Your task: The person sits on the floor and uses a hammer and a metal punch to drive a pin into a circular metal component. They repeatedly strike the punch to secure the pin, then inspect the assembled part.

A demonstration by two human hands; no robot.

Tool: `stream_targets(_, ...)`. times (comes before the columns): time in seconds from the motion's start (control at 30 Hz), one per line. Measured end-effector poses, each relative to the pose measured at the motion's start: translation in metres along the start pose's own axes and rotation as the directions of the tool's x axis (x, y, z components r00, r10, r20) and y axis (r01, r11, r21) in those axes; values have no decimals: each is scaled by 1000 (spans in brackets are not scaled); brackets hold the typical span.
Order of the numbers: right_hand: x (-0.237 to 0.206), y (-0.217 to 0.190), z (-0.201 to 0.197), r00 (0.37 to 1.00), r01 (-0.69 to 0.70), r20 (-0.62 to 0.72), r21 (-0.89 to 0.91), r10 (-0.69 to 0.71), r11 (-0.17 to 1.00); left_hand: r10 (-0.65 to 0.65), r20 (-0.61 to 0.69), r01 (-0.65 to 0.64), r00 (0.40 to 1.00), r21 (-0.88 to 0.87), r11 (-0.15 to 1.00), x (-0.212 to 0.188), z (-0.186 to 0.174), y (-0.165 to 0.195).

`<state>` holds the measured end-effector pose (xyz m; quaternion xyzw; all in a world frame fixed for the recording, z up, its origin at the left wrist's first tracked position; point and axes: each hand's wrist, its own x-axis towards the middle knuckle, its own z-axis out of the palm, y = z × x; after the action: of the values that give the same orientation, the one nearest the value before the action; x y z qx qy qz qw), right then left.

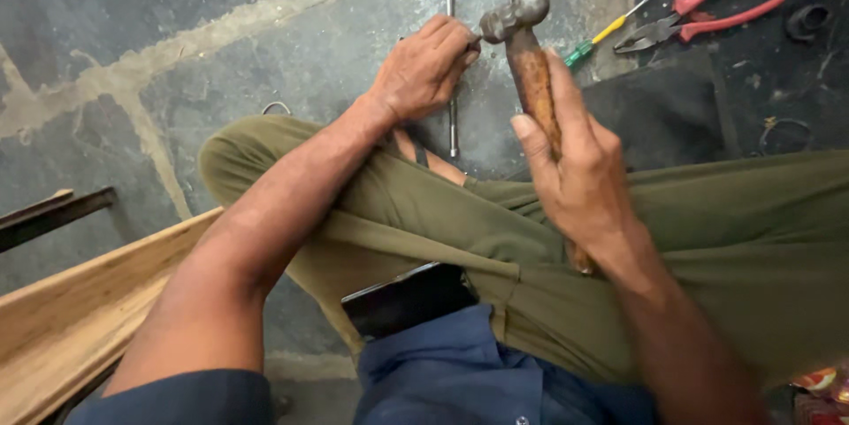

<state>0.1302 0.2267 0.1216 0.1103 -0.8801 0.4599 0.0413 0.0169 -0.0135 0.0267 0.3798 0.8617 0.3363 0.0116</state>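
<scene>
The right hand is closed tight around the brown wooden handle of a hammer. The handle runs up out of the fist, and the grey metal head sits at the top, above the hand and tilted a little to the left. The hammer head is just beside the left hand — so close that it looks like it touches the fingertips.

The left hand is curled shut, with its fingers pinched around something small. That small thing is hidden by the fingers, so what it is cannot be told. Under this hand a thin metal rod lies on the floor, running straight up and down in the view.

Both arms reach out over the person's legs in green trousers, folded on the grey stone floor.

Farther off, at the top right, lie pliers with red handles and, just beside them, a screwdriver with a yellow and green handle. At the bottom left there is a wooden plank.
</scene>
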Motion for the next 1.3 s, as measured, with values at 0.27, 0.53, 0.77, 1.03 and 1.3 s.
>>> stream_targets(0.27,7,-13,2,999,-19,-38,-22,18,1000,-6,21,7,1000,-47,999,-5,-6,-3)
stream_targets(0.53,5,-15,4,999,-24,-24,-23,23,999,-13,43,15,999,-35,999,-7,-9,-2)
stream_targets(0.77,10,-22,4,1000,-14,0,-67,14,998,22,8,-21,1000,-34,999,-10,-10,-4)
stream_targets(1.03,4,-63,-13,966,-77,-235,141,109,987,18,17,-17,1000,-42,999,-15,-12,-10)
stream_targets(1.3,7,-22,15,996,-44,-83,-40,41,998,-60,6,61,998,-106,993,-18,-12,-8)
